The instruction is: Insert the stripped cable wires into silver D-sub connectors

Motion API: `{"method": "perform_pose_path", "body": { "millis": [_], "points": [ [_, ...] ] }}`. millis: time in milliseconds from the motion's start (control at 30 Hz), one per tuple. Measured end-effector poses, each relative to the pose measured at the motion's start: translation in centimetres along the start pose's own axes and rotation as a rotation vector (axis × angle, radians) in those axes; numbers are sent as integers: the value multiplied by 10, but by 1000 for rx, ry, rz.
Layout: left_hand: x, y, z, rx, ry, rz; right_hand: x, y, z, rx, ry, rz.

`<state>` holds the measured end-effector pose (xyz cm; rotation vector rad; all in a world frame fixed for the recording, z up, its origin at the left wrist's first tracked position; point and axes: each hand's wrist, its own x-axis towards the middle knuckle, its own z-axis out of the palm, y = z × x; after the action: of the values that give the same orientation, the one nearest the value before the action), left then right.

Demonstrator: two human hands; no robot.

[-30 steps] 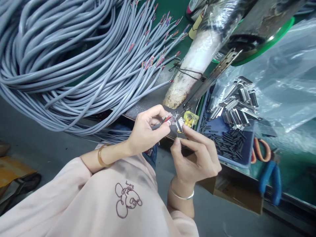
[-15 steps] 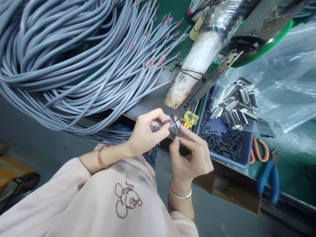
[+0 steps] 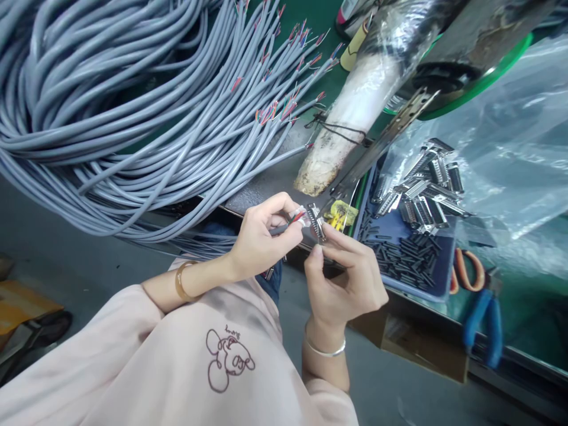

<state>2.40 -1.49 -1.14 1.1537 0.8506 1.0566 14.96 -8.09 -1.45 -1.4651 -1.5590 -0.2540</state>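
Tiny Work, Close Up

I look on from far away, and my two hands meet over a very small job. My left hand [image 3: 268,234] pinches the end of a grey cable [image 3: 278,229] between thumb and finger, and red wires [image 3: 297,217] poke out of the grip. Right next to them is a little metal plug [image 3: 316,223]. It sits between my hands, by the front edge of the bench [image 3: 260,192] and just below the tip of a long metal arm [image 3: 386,139].

My right hand [image 3: 348,278] is curled. One finger touches the plug's lower end and the thumb is close by. I cannot tell if the thumb pinches anything; it is too small to see.

I think the step in hand is fitting the wires to the plug, one at a time. The next move seems to need calm fingers: keep the plug from turning and line each wire up with its own spot. A small slip could bend a wire away.

More plugs [image 3: 421,198] lie in a heap over the blue tray [image 3: 449,263], with little black tubes [image 3: 408,260] beside them.
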Motion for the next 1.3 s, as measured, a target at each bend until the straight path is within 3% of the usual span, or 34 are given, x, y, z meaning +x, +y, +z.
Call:
{"method": "perform_pose_path", "body": {
  "millis": [967, 1300],
  "points": [
    [-1, 8, 3, 102, -24, 47, 0, -1, -3, -82, -12, -50],
    [5, 10, 6, 123, -8, 251, 5, -3, 0, -85, 7, -13]
  ]
}}
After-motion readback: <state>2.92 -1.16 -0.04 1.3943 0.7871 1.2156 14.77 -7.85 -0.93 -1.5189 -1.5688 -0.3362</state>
